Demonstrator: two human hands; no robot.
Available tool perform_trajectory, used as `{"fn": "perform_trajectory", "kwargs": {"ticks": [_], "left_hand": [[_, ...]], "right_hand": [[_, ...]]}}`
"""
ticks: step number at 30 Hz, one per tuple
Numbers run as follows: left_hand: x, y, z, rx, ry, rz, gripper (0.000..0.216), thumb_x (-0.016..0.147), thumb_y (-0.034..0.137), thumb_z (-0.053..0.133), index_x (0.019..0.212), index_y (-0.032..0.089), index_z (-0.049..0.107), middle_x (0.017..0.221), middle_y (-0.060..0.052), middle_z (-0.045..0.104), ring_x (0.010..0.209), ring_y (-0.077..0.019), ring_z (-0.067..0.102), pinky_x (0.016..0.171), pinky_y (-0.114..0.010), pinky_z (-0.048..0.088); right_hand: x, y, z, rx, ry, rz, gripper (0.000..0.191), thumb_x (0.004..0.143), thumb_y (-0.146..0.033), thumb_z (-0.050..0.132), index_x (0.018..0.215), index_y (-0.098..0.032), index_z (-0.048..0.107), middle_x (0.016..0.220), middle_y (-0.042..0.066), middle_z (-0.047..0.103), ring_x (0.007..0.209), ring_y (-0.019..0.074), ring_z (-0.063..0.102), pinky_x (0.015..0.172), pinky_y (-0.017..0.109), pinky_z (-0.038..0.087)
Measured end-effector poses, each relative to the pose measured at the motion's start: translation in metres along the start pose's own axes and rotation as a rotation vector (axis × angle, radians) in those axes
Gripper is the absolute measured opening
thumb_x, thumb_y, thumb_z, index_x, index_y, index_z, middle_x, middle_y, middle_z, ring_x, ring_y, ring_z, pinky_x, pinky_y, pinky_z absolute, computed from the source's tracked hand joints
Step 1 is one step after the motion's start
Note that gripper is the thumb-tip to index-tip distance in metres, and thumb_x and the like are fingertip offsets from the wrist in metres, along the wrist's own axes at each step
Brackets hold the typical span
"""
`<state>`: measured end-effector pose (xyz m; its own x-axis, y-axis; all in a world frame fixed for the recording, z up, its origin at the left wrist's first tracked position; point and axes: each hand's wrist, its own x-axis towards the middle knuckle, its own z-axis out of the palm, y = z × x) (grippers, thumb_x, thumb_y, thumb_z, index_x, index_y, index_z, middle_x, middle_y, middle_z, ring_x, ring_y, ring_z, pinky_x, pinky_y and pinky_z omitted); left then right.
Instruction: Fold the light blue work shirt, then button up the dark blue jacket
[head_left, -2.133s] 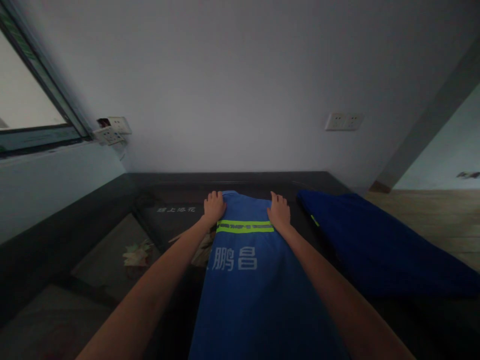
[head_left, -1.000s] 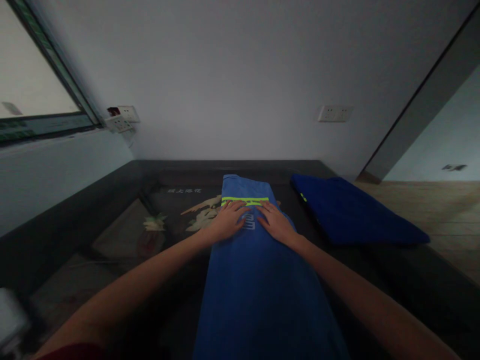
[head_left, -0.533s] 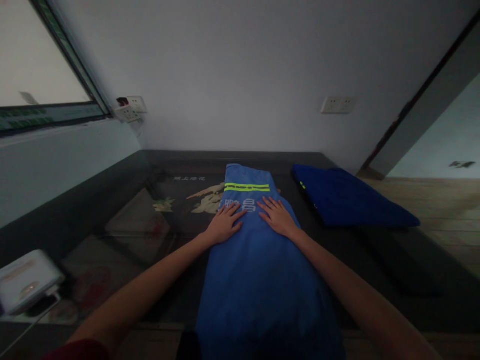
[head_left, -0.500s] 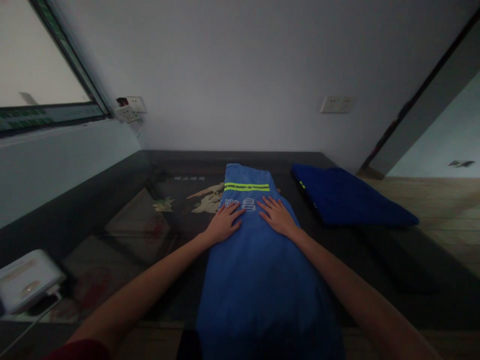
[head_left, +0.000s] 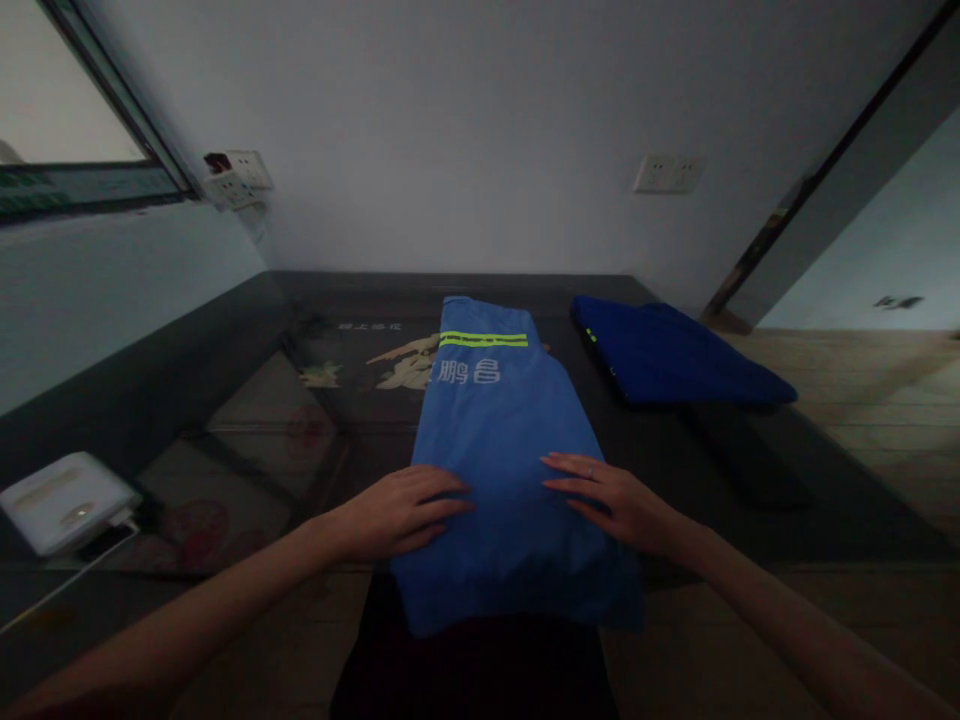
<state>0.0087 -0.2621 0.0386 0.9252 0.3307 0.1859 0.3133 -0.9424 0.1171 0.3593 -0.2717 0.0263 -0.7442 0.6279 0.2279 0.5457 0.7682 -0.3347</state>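
A light blue work garment (head_left: 502, 430), folded lengthwise, lies on the dark glossy tabletop (head_left: 375, 300). Two yellow-green stripes and white lettering mark its far part, and its near end hangs over the table's front edge. At the garment's left side is my left hand (head_left: 405, 510), fingers extended over the cloth. On the right side, my right hand (head_left: 607, 495) has its fingers spread across the fabric, a ring on one of them. Neither hand grips the cloth.
A darker blue folded garment (head_left: 675, 355) lies at the table's right. To the left sits a white box-shaped device (head_left: 67, 500) with a cable. Wall sockets (head_left: 670, 173) are at the back, and a window (head_left: 75, 90) is at the upper left.
Both hands have drawn back from the lettering toward the garment's near part and moved apart to its sides. The lettering is now uncovered. The view has shifted slightly.
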Motion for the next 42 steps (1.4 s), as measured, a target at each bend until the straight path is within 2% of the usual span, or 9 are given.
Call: {"fn": "perform_trajectory", "kwargs": {"ticks": [6,10,12,17,20,28,34,37,42], "left_hand": [[-0.028,0.030,-0.004,0.038,-0.169,0.145,0.065,0.084,0.042,0.058,0.141,0.021,0.035,0.143,-0.011,0.043,0.131,-0.0252,0.040,0.112,-0.044,0.027],[-0.038,0.036,0.007,0.193,-0.166,0.143,0.068,0.086,0.016,0.057,0.143,0.034,0.027,0.150,-0.005,0.031,0.136,-0.0231,0.032,0.114,-0.046,0.024],[-0.038,0.039,0.016,0.271,-0.108,0.103,0.071,0.086,0.007,0.053,0.143,0.037,0.025,0.150,-0.004,0.031,0.136,-0.0234,0.032,0.112,-0.046,0.026],[-0.029,0.045,0.028,0.357,-0.028,-0.039,0.069,0.086,0.006,0.051,0.145,0.032,0.024,0.150,-0.008,0.032,0.136,-0.0256,0.032,0.109,-0.046,0.031],[-0.026,0.046,0.027,0.370,-0.030,-0.021,0.066,0.088,0.007,0.050,0.145,0.030,0.025,0.148,-0.009,0.034,0.135,-0.0263,0.033,0.108,-0.046,0.033],[-0.027,0.042,0.014,0.218,-0.044,0.149,0.058,0.089,0.010,0.050,0.140,0.032,0.034,0.144,-0.005,0.041,0.134,-0.0215,0.036,0.113,-0.048,0.025],[-0.032,0.040,0.010,0.062,-0.031,0.126,0.051,0.091,0.009,0.045,0.138,0.025,0.037,0.140,-0.008,0.046,0.134,-0.0200,0.035,0.113,-0.046,0.027],[-0.036,0.038,0.009,-0.083,-0.009,0.086,0.049,0.092,0.013,0.042,0.140,0.022,0.035,0.140,-0.010,0.046,0.133,-0.0200,0.037,0.112,-0.045,0.030],[-0.040,0.032,0.010,-0.272,0.033,0.060,0.045,0.095,0.020,0.037,0.140,0.019,0.034,0.139,-0.013,0.047,0.133,-0.0212,0.038,0.111,-0.047,0.031]], "right_hand": [[-0.057,-0.024,-0.003,-0.016,-0.045,-0.133,0.066,0.076,0.001,0.044,0.137,-0.026,0.043,0.146,0.004,0.040,0.137,0.0205,0.029,0.107,0.044,0.038],[-0.075,-0.032,-0.001,-0.181,-0.196,-0.161,0.082,0.069,0.002,0.049,0.144,-0.028,0.031,0.153,0.003,0.023,0.141,0.0257,0.015,0.111,0.051,0.026],[-0.077,-0.032,0.003,-0.277,-0.203,-0.185,0.083,0.071,0.002,0.052,0.143,-0.033,0.030,0.154,0.001,0.021,0.142,0.0262,0.009,0.112,0.054,0.021],[-0.060,-0.027,0.011,-0.448,-0.095,-0.242,0.080,0.077,0.003,0.054,0.143,-0.036,0.029,0.153,0.003,0.023,0.142,0.0283,0.006,0.111,0.060,0.015],[-0.049,-0.024,0.011,-0.472,-0.113,-0.308,0.074,0.082,-0.003,0.054,0.143,-0.035,0.028,0.152,0.005,0.026,0.142,0.0289,0.010,0.110,0.060,0.016],[-0.047,-0.019,0.006,-0.364,-0.137,-0.379,0.064,0.088,-0.010,0.052,0.142,-0.036,0.030,0.147,0.005,0.037,0.137,0.0237,0.028,0.110,0.054,0.026],[-0.050,-0.016,0.000,-0.181,-0.105,-0.296,0.056,0.092,-0.012,0.042,0.144,-0.029,0.029,0.140,0.007,0.047,0.133,0.0208,0.036,0.106,0.049,0.036],[-0.054,-0.016,-0.001,-0.108,-0.046,-0.253,0.056,0.093,-0.010,0.039,0.143,-0.032,0.029,0.143,0.005,0.043,0.133,0.0185,0.036,0.105,0.046,0.039],[-0.055,-0.017,-0.005,-0.078,-0.080,-0.233,0.052,0.092,-0.011,0.042,0.139,-0.034,0.038,0.142,0.005,0.045,0.132,0.0197,0.039,0.104,0.047,0.040]]}}
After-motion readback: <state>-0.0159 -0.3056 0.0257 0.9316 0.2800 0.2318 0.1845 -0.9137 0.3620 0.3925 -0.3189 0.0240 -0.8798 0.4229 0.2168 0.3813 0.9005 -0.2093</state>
